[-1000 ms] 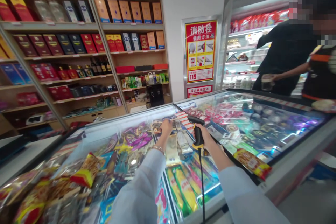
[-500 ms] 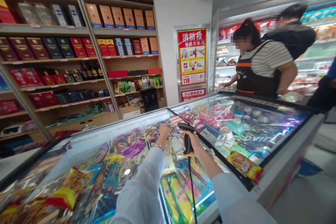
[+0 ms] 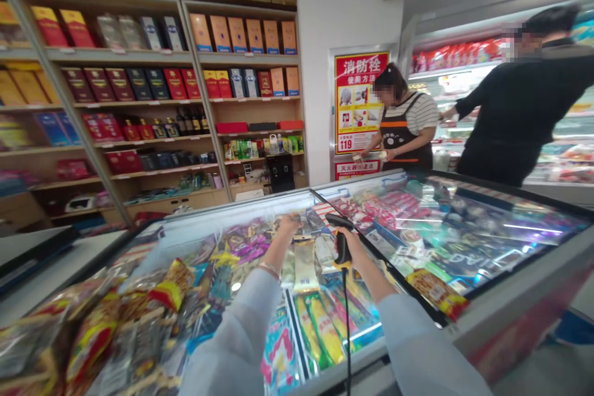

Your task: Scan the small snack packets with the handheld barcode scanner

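Both arms are out over the chest freezer point(image 3: 499, 315), pale blue sleeves stretching forward, and here is the right hand point(image 3: 356, 247) with a firm grip on the handle of a black-and-yellow barcode scanner point(image 3: 342, 250)! The scanner stands upright above the freezer's middle, its head on top, its black cord point(image 3: 348, 328) dropping straight down towards the lower edge of the view.

Over to the left hand point(image 3: 288, 223), deep at the far side of the open section, right in among small wrapped packs point(image 3: 305, 229). Its fingers are too small and blurred to read, so whether it grasps one of them I cannot tell. A bracelet point(image 3: 269, 269) circles that wrist. Purple packets point(image 3: 248, 249) lie to the left of the hand, a cream-coloured pack point(image 3: 304, 267) lies nearer the body, and closer still come yellow-and-green ice-pop wrappers point(image 3: 325, 328) in their own compartment.

Out on the right, a red-and-yellow snack bag point(image 3: 437, 292) rests at the near corner of the glass-topped section; on the left, more snack bags point(image 3: 95, 340) are heaped up. Beyond the freezer, a co-worker in a dark apron point(image 3: 404, 143) looks down at something pale held in hand, and a person in black point(image 3: 522, 108) stands by the lit display fridge point(image 3: 468, 57).
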